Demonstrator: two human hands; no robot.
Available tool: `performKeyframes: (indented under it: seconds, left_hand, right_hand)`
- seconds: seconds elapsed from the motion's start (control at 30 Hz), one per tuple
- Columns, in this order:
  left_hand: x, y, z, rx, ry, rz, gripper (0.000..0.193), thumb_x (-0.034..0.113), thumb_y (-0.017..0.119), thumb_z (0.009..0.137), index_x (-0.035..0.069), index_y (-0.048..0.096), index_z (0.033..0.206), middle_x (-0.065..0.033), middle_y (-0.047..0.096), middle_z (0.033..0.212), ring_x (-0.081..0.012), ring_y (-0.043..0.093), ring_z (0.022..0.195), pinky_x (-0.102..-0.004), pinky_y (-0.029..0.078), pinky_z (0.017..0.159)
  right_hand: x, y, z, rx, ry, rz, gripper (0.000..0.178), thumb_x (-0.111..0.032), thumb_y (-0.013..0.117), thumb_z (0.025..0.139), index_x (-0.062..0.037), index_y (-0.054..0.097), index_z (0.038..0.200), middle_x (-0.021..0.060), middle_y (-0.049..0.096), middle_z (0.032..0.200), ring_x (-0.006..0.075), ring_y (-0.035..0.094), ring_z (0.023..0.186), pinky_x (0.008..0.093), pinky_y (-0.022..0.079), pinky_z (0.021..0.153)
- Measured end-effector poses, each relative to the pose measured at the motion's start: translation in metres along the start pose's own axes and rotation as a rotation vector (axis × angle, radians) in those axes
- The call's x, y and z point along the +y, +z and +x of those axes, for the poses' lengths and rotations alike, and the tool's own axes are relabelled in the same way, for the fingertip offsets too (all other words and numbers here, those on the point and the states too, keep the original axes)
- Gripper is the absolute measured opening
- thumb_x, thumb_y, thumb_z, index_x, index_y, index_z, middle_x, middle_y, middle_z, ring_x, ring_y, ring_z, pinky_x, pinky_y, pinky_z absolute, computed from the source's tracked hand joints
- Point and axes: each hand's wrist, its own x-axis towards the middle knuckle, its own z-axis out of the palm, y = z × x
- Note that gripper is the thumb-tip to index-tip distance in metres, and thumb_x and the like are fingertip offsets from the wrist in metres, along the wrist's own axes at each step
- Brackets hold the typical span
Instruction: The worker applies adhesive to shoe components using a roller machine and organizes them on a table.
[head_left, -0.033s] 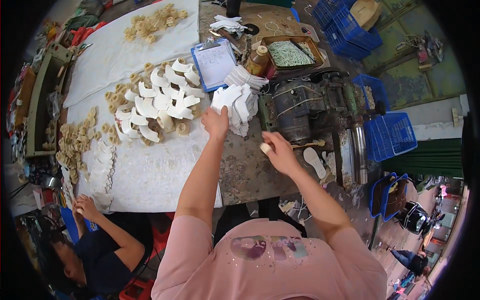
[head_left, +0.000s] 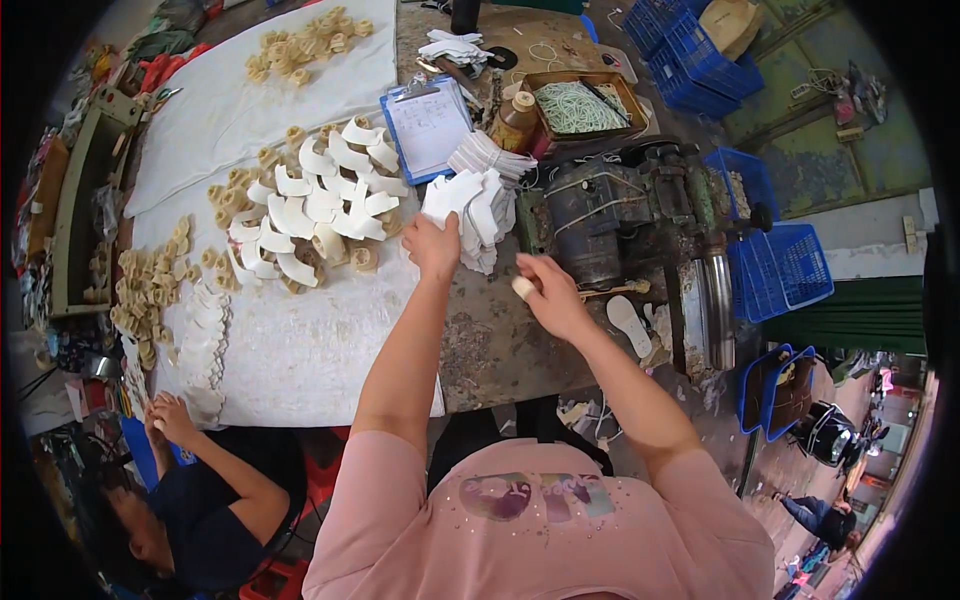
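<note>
One white pile [head_left: 484, 204] (underside hidden)

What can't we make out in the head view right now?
All in the head view:
- Left hand: whether it grips or only rests on the white pieces; its own fingers hide the contact.
- Right hand: palm, hidden by the back of the hand.
- Paper: writing too small to read.
- Co-worker's hands: anything between them is hidden by the fingers.
- Tray: floor, covered by cords.
</note>
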Motion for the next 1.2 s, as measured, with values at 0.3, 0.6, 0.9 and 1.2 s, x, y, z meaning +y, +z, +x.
performKeyframes:
  seconds: [0.3, 0.6, 0.9, 1.2]
  left_hand:
    - [0.006, -0.009, 0.000, 0.018, -0.086, 0.024, 0.074, 0.042, 0.071, 0.070, 0.004, 0.045, 0.129, -0.0241, 0.035, 0.129, -0.0408, 0.030, 0.122, -0.0482, 0.031, 0.100]
    - [0.010, -0.011, -0.008, -0.045, 0.042, -0.002, 0.079, 0.034, 0.073, 0.071, -0.002, 0.038, 0.132, -0.0282, 0.035, 0.124, -0.0431, 0.032, 0.116, -0.0460, 0.031, 0.100]
    - [-0.002, -0.011, -0.009, -0.003, 0.156, 0.002, 0.077, 0.034, 0.072, 0.071, -0.002, 0.039, 0.130, -0.0272, 0.037, 0.122, -0.0415, 0.034, 0.113, -0.0455, 0.030, 0.100]
    - [-0.063, -0.034, -0.068, 0.068, 0.344, -0.187, 0.042, 0.009, 0.058, 0.081, 0.000, 0.049, 0.121, -0.0188, 0.048, 0.107, -0.0336, 0.043, 0.106, -0.0403, 0.033, 0.095]
  right_hand:
    - [-0.003, 0.041, 0.085, 0.113, 0.138, -0.102, 0.045, -0.014, 0.056, 0.081, 0.0040, 0.050, 0.122, 0.0218, 0.052, 0.119, 0.0354, 0.048, 0.112, 0.0406, 0.035, 0.099]
    - [0.005, 0.051, 0.089, 0.132, 0.109, -0.167, 0.047, -0.013, 0.056, 0.079, 0.0025, 0.049, 0.123, 0.0219, 0.049, 0.121, 0.0372, 0.044, 0.115, 0.0408, 0.034, 0.100]
    - [0.004, 0.047, 0.085, 0.110, 0.121, -0.105, 0.048, -0.012, 0.055, 0.078, 0.0008, 0.048, 0.125, 0.0222, 0.050, 0.119, 0.0370, 0.045, 0.114, 0.0408, 0.035, 0.099]
    - [-0.118, -0.037, 0.036, 0.026, -0.161, 0.703, 0.021, -0.001, 0.054, 0.081, 0.0034, 0.056, 0.101, 0.0139, 0.062, 0.094, 0.0241, 0.060, 0.085, 0.0325, 0.046, 0.080]
